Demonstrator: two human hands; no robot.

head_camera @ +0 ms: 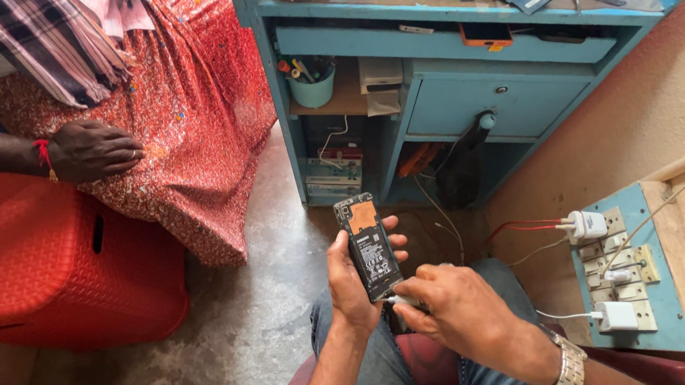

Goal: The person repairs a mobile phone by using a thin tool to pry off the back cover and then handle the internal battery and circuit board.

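Note:
My left hand (349, 281) grips an opened phone (368, 245) with its back cover off, so the black battery and circuit parts show. The phone stands upright above my lap. My right hand (452, 305) is closed at the phone's bottom edge, pinching a small white plug (404, 300) against it. A metal watch sits on my right wrist (567, 372).
A blue workbench (464, 36) with tools, phone parts and a drawer stands ahead. A blue switchboard (625, 271) with white chargers hangs on the right wall. Another person in a red patterned dress (183, 108) sits on red plastic stools (24, 261), their hand (90, 150) resting on a knee.

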